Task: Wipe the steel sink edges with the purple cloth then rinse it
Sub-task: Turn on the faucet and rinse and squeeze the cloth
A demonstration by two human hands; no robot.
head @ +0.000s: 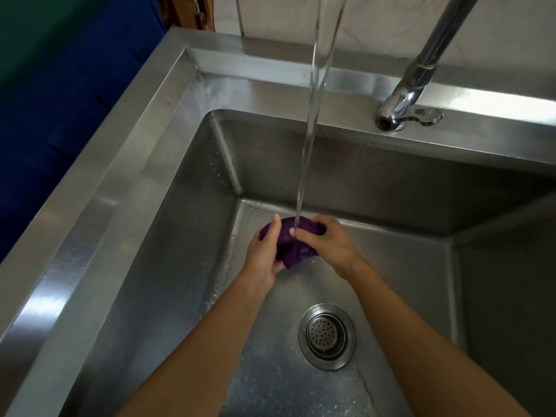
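Note:
The purple cloth (293, 246) is bunched up low inside the steel sink (168, 121), over the far part of the basin floor. My left hand (264, 254) grips its left side and my right hand (323, 239) grips its right side. A stream of water (310, 136) falls from above straight onto the cloth between my two hands. Much of the cloth is hidden by my fingers.
The chrome tap (412, 85) stands on the sink's back edge at the right. A round strainer drain (327, 335) sits in the basin floor near me. Water drops cover the left basin wall. A dark blue surface (60, 115) lies left of the sink.

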